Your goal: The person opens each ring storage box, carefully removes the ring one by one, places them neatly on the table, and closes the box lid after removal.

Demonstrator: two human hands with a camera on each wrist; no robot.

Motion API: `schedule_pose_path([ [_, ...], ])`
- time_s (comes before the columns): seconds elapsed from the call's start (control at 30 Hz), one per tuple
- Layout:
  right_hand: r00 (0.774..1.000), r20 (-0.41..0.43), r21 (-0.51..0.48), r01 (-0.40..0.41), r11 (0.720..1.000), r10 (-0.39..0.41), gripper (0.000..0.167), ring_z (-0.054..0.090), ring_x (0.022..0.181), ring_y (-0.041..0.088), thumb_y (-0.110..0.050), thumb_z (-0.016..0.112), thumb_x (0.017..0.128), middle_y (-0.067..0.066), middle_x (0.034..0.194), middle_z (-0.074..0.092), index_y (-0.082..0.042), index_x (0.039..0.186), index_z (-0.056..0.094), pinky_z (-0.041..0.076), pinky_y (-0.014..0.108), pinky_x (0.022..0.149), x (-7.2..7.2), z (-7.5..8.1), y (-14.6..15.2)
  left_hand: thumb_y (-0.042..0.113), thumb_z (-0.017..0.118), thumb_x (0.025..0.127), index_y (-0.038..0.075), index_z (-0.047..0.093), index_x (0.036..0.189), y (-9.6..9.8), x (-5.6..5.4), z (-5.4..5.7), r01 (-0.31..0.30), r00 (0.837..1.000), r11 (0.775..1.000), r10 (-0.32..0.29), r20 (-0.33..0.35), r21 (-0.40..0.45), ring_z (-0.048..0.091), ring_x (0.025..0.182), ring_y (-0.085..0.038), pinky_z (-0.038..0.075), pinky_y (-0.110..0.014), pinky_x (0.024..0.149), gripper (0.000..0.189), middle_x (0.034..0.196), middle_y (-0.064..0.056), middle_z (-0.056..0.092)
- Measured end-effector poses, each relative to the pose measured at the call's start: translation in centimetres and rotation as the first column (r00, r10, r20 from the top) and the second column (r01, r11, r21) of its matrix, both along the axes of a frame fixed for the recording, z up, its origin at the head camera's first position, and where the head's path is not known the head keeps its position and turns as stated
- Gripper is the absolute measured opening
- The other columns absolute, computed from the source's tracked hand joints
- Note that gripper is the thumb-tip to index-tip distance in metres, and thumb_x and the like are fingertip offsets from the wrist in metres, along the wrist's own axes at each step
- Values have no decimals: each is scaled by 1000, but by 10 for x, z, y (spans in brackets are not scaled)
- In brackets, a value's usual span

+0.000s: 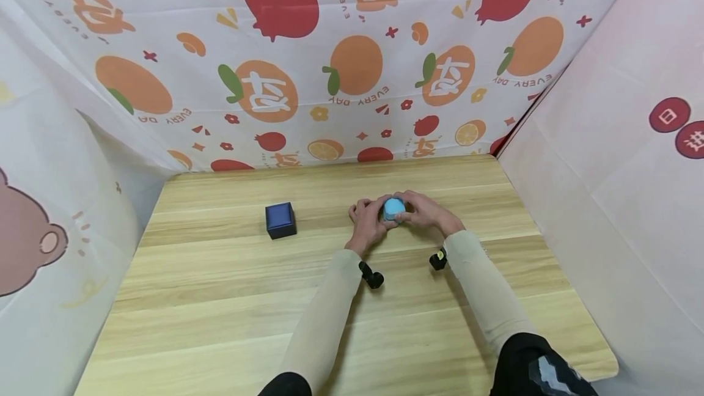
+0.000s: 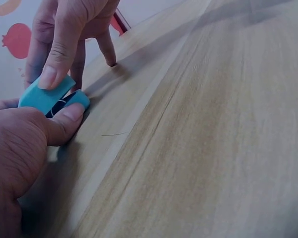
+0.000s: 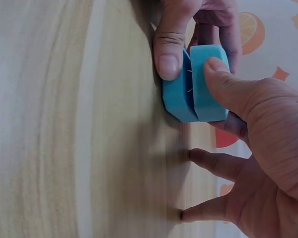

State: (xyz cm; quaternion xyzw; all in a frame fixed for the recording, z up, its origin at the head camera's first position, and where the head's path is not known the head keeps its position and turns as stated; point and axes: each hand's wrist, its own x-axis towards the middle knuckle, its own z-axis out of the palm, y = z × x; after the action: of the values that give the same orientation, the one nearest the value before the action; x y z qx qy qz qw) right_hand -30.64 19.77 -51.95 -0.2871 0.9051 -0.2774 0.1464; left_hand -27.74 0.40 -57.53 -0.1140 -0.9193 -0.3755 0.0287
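Note:
A small turquoise ring box (image 1: 393,208) is held between both hands near the far side of the table. Its lid (image 3: 211,101) stands slightly apart from its base (image 3: 176,101), with a dark gap along one side. My left hand (image 1: 370,222) grips the base, thumb pressed on its side. The lid is pinched by my right hand (image 1: 426,209), its thumb flat on the outer face. In the right wrist view, two other fingers (image 3: 208,206) of that hand reach down to the tabletop. What lies inside the box is hidden.
To the left on the wooden table (image 1: 220,298) sits a dark blue box (image 1: 281,220), closed. A fruit-print cloth (image 1: 308,127) hangs along the table's back edge, with pale cloths at both sides. Small black cameras (image 1: 373,277) are strapped at the wrists.

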Motion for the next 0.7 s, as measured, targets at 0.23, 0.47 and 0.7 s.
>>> schedule_pose_path([
  [0.23,1000,22,8,-4,1000,3,50,59,115,26,-28,66,99,11,127,61,-16,146,52,50,47,102,-4,0,1,40,83,83,31,55,143,-1,0,-1,-5,1000,1000,5,-11,10,42,121,-31,16,-56,109,67,134,-2,65],
  [0.47,999,42,11,-4,1000,3,51,59,118,26,-30,65,100,11,130,61,-17,147,51,50,48,103,-4,0,2,40,83,83,30,54,141,0,0,-5,-18,1000,1000,18,-11,2,41,114,-30,17,-53,107,66,130,-3,65],
  [0.7,999,51,38,-5,999,3,52,59,124,29,-28,65,100,13,134,61,-15,148,50,49,50,106,-7,5,2,41,82,83,30,53,141,1,-1,-4,-11,1000,1000,11,-15,-6,42,115,-31,18,-53,106,66,132,-3,65],
])
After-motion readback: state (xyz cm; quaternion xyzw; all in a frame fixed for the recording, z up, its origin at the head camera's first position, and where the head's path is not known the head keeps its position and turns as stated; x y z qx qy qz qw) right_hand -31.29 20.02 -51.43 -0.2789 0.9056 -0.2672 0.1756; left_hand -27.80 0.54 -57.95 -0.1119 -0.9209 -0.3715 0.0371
